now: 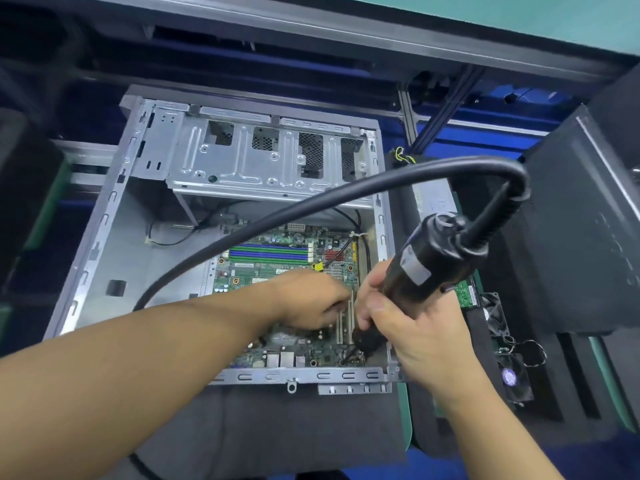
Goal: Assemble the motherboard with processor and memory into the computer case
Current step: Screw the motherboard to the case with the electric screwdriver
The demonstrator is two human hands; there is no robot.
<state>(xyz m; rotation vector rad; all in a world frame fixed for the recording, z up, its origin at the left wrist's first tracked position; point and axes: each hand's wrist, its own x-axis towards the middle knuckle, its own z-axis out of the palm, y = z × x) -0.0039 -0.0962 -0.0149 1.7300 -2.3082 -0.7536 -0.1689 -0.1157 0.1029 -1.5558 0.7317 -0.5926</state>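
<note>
Motherboard (263, 271) sits in case (104, 220); my right grip (426, 334) clamps driver (419, 258) tip-down at its 5 o'clock corner, probably for a screw. Left grip (311, 296) rests on the board beside it; whether it pinches anything, I cannot tell.

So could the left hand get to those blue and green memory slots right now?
Probably yes. The left hand is over the motherboard, close to the slots, which lie uncovered. The cable of the screwdriver arcs above them but seems well clear.
</note>
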